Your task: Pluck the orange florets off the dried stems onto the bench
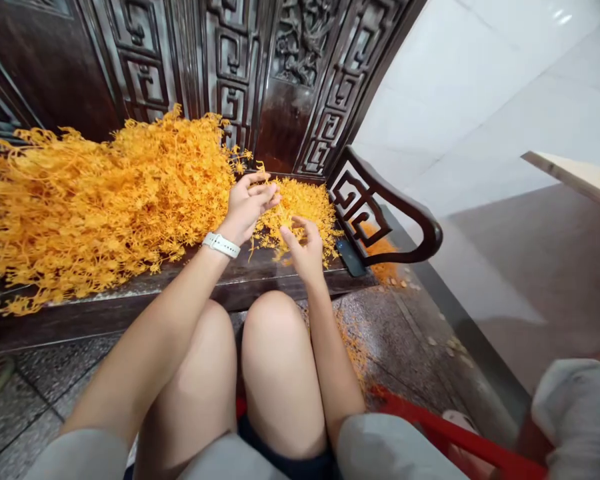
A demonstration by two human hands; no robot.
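Observation:
On the dark wooden bench lies a large heap of orange plastic flower sprigs (pixel 125 193), to the left of my hands. A smaller pile of yellow-orange pieces (pixel 310 200) lies at the bench's right end, behind my hands. My left hand (pixel 250 205), with a pale watch (pixel 221 245) at its wrist, is raised near the gap between the piles, its fingers bent around a thin orange sprig. Lower and to the right is my right hand (pixel 305 247), thumb and fingers apart, close to the small pile; whether it touches a piece cannot be made out.
The dark wooden bench (pixel 80 320) has a carved backrest and a curved armrest (pixel 425 233) at right. A dark phone-like object (pixel 351 259) lies by the armrest. Orange bits (pixel 353 340) litter the tiled floor. At right are a board edge (pixel 570 175) and a red plastic seat (pixel 445 427).

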